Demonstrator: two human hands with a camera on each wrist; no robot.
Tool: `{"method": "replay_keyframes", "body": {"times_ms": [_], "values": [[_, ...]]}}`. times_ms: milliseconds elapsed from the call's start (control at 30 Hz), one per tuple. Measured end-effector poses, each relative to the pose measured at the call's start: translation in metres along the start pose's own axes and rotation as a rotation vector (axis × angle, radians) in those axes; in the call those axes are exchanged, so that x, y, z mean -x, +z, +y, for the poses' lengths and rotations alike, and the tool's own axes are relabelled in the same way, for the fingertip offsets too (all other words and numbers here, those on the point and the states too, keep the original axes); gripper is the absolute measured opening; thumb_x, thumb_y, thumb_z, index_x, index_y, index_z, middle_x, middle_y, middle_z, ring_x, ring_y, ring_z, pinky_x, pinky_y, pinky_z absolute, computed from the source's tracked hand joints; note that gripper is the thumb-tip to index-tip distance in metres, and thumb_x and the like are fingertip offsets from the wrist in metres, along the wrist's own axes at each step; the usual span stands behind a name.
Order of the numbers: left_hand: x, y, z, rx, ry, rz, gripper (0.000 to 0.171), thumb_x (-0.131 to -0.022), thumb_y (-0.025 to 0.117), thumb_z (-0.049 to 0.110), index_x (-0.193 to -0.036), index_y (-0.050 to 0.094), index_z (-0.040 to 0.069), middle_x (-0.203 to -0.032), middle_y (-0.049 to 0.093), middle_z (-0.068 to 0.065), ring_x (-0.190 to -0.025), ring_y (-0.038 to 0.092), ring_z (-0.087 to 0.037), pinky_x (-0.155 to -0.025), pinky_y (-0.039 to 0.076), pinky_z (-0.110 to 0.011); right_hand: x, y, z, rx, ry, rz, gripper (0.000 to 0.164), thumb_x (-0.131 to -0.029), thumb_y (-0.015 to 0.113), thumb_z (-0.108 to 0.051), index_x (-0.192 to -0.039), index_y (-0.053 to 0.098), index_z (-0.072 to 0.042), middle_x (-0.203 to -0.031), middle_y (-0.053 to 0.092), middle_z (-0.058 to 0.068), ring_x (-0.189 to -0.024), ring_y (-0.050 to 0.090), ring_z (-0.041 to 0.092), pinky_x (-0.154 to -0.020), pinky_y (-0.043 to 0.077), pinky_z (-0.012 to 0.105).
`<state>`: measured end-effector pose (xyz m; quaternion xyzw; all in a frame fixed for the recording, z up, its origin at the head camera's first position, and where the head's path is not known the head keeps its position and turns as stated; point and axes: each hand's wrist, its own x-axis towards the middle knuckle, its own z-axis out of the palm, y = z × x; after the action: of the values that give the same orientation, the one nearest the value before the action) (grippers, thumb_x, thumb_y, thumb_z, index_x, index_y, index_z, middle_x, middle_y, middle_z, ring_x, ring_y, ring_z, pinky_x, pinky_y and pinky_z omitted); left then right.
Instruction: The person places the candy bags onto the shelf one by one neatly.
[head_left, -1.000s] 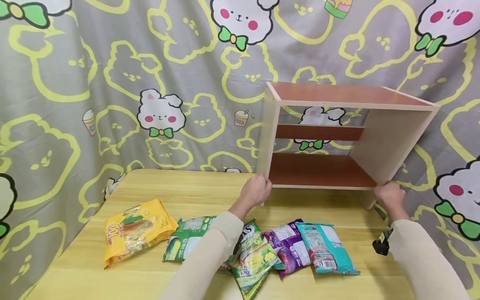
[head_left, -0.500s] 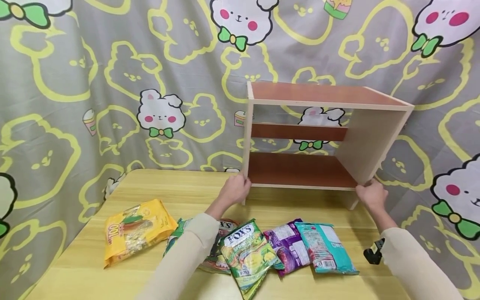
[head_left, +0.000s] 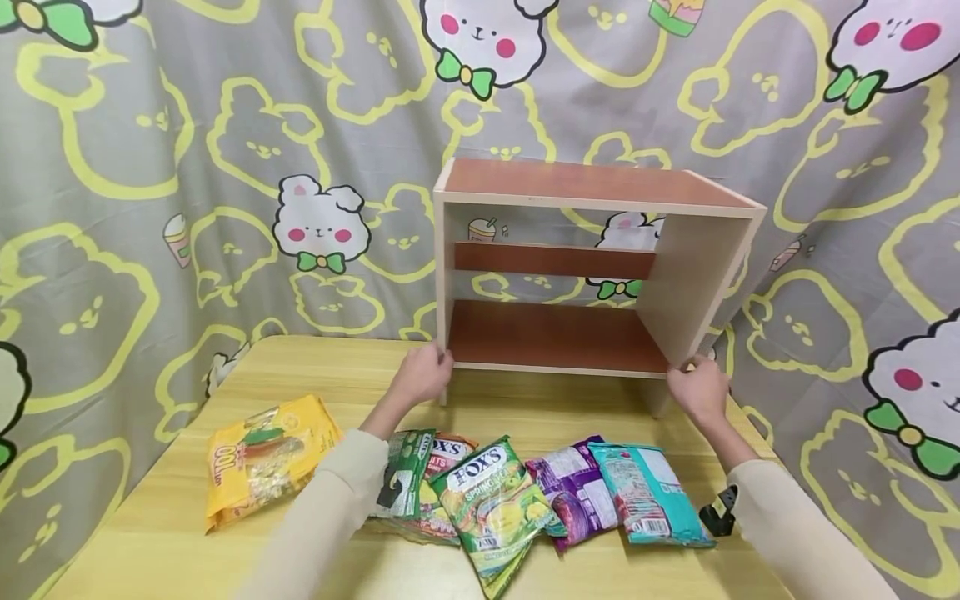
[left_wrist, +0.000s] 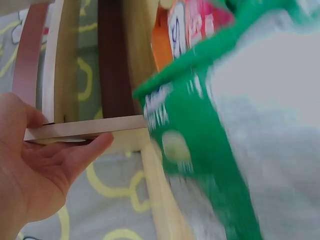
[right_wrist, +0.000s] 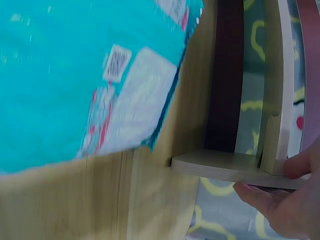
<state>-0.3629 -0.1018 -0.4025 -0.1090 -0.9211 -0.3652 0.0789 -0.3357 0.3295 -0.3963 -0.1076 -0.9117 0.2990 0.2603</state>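
A small wooden shelf [head_left: 600,185] with pale side panels and reddish-brown boards stands at the back of the table. My left hand [head_left: 422,372] grips its left side panel near the lower board. On the opposite side my right hand [head_left: 701,388] grips the right panel at about the same height. In the left wrist view the thumb and fingers of the left hand [left_wrist: 45,160] lie on either side of the panel edge [left_wrist: 90,127]. The right wrist view has the right hand [right_wrist: 287,200] pinching the other panel [right_wrist: 225,167] likewise.
Candy bags lie in front of the shelf: a yellow one [head_left: 273,458] at left, green Fox's bags [head_left: 491,508] in the middle, then a purple bag [head_left: 576,492] and a teal bag [head_left: 651,496]. A patterned curtain [head_left: 337,125] hangs behind the wooden table [head_left: 322,358].
Both hands have moved the shelf steadily to the left along the back of the table. The green bag beside the left forearm has shifted to the right; the other bags lie about where they were.
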Motion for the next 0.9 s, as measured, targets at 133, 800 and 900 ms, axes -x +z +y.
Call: {"method": "replay_keyframes", "body": {"times_ms": [133,800,900], "values": [[0.003,-0.012,-0.011,-0.05,-0.004,0.024,0.031,-0.099,0.041,0.026,-0.073,0.046,0.01,-0.059,0.049,-0.004,-0.046,0.046,-0.017,-0.043,0.039,-0.029,0.005,0.01,-0.012,-0.032,-0.015,0.006,0.018,-0.083,0.05,-0.014,-0.073,0.06,-0.003,-0.077,0.062,0.019,-0.079,0.054,0.04,-0.065,0.042,0.046],[0.013,-0.051,-0.044,-0.049,-0.087,0.049,0.03,-0.098,0.042,0.029,-0.089,0.058,0.006,-0.063,0.05,-0.006,-0.051,0.046,-0.018,-0.045,0.04,-0.03,0.02,0.041,-0.044,-0.066,-0.066,-0.03,0.02,-0.087,0.054,-0.019,-0.075,0.059,-0.005,-0.075,0.066,0.014,-0.07,0.058,0.034,-0.054,0.043,0.035],[0.013,-0.053,-0.046,-0.046,-0.094,0.049,0.03,-0.098,0.042,0.028,-0.087,0.057,0.005,-0.064,0.051,-0.006,-0.051,0.047,-0.018,-0.046,0.04,-0.03,0.021,0.041,-0.047,-0.068,-0.071,-0.028,0.02,-0.087,0.055,-0.02,-0.075,0.059,-0.005,-0.077,0.067,0.015,-0.073,0.059,0.035,-0.055,0.044,0.035]]}}
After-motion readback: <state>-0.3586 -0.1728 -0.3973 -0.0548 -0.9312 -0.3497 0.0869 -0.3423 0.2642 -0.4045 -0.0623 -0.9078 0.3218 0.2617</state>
